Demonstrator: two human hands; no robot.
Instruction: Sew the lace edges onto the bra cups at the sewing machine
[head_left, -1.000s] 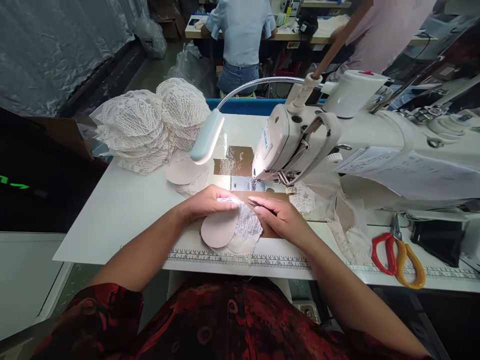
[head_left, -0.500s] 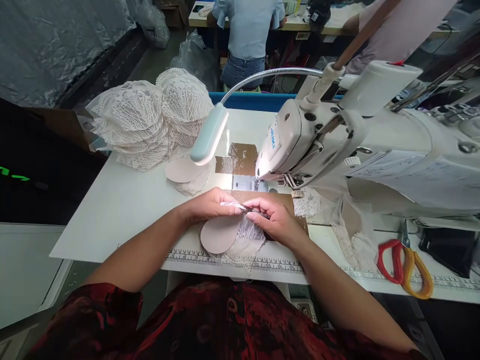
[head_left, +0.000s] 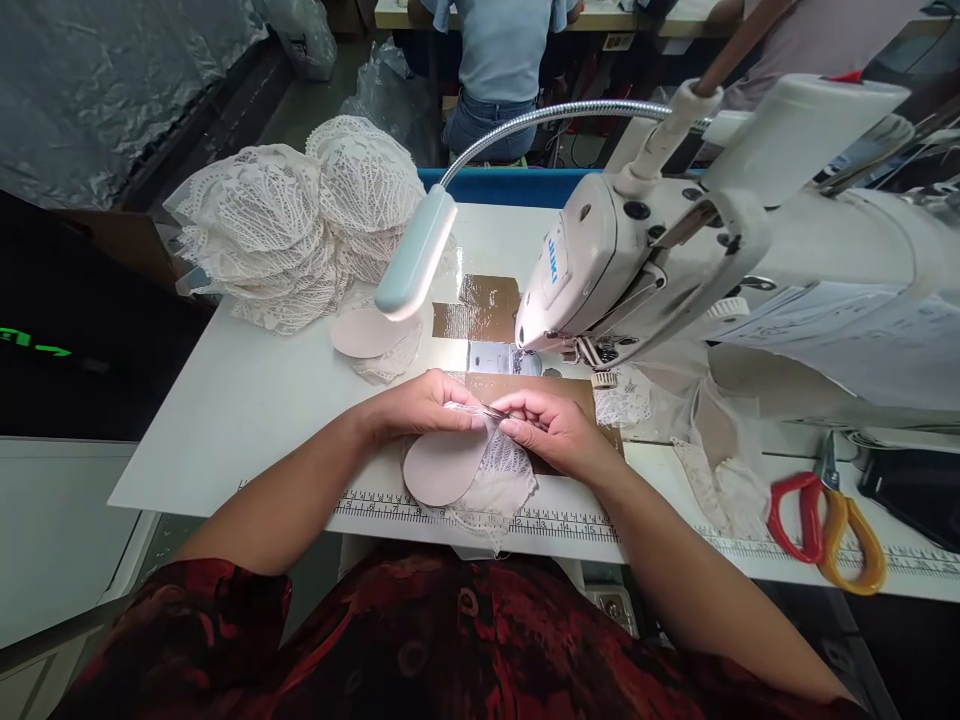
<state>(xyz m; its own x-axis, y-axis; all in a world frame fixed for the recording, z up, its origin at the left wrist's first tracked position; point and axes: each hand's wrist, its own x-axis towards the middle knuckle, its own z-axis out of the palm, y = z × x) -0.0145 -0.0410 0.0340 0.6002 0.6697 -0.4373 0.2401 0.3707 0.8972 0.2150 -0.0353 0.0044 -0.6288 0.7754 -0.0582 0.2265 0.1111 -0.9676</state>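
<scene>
My left hand (head_left: 435,404) is closed, its thumb and fingers pinching the upper edge of a lace bra cup (head_left: 444,470). The cup hangs down over the table's front edge area, with a smooth beige oval pad on the left and white lace (head_left: 504,468) on the right. Close beside it, my right hand (head_left: 553,428) is closed around small metal thread snips (head_left: 495,412). The tip of the snips points left at the lace edge by my left thumb. Fingers hide most of the snips' handle.
A white sewing machine (head_left: 577,260) stands ahead to the right, with a lamp (head_left: 416,255) above the table. Stacked lace cups (head_left: 255,230) lie at the back left, another cup (head_left: 375,335) nearer. Red-and-yellow-handled scissors (head_left: 829,520) rest right. A person (head_left: 499,60) sits beyond.
The view has shifted slightly, so the machine and scissors appear a little farther right. Both hands keep their grips, and the snips still sit at the lace edge.
</scene>
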